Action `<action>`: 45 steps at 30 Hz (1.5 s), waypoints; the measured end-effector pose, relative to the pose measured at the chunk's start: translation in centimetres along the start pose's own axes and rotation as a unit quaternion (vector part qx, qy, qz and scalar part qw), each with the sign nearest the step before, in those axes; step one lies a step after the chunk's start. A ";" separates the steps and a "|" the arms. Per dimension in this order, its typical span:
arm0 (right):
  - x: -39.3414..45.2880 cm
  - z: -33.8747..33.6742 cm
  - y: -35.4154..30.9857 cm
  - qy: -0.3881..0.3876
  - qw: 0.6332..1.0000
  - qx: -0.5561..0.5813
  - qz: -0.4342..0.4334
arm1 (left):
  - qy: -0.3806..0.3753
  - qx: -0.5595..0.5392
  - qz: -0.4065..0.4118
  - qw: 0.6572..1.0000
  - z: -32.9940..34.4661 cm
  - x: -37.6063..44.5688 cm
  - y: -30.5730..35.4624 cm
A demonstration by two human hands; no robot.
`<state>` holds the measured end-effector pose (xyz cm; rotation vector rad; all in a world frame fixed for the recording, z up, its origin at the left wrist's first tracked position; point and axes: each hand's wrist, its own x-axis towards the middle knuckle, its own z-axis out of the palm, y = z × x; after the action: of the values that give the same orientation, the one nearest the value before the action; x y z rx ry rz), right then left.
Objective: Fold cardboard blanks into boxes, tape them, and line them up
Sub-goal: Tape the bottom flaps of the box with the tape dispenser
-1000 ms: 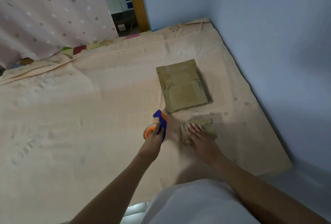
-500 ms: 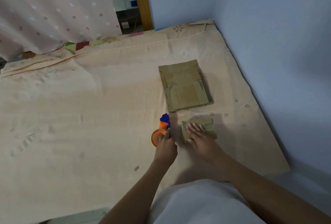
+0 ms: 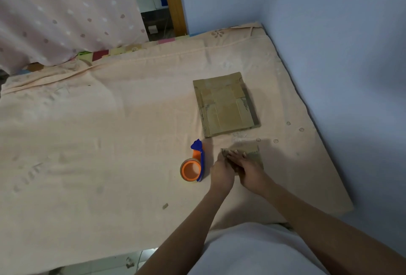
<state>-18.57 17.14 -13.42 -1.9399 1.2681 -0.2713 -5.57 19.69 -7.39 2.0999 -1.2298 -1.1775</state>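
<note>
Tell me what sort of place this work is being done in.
Most likely a bedroom at home: the work surface is a mattress under a peach bedsheet, pushed into a corner of blue walls, with a dotted pink curtain hanging beside a doorway.

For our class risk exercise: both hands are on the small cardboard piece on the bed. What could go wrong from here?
1. The soft bed sheet gives under the small cardboard piece, so folds may come out crooked.
2. The tape dispenser lies beside the left hand; it could get knocked.
</note>
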 end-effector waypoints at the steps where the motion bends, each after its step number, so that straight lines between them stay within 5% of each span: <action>1: -0.1 -0.6 0.0 0.004 1.000 0.017 0.012 | -0.007 -0.009 -0.024 1.000 0.0 0.0 0.1; 11: 0.5 -1.8 -1.0 0.034 0.987 0.139 0.075 | -0.015 -0.024 -0.143 0.989 0.5 1.4 0.6; 19: 0.5 -4.0 -2.4 0.040 0.968 0.191 0.156 | -0.042 -0.050 -0.158 0.985 0.2 1.3 1.2; 25: -0.1 -6.4 -1.6 0.228 0.953 0.116 0.163 | -0.016 -0.040 -0.181 0.983 -0.3 1.5 0.9; 29: 0.3 -7.6 0.7 0.131 0.961 0.090 0.228 | -0.018 -0.032 -0.170 0.985 -0.2 1.5 0.5; 33: 1.9 -7.9 0.3 0.028 0.993 -0.010 0.113 | -0.015 -0.115 -0.229 0.966 0.1 1.9 0.6; 40: 7.0 -9.4 -4.0 -0.199 0.966 -0.098 0.131 | -0.045 -0.383 -0.370 0.845 0.3 1.6 0.6; 45: 8.0 -10.5 -3.9 -0.240 0.946 -0.133 0.170 | -0.056 -0.465 -0.367 0.804 0.5 2.1 0.3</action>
<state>-17.88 5.92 -5.50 -1.8042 1.3173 0.5441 -5.63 17.79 -8.41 1.6786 0.2775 -1.7403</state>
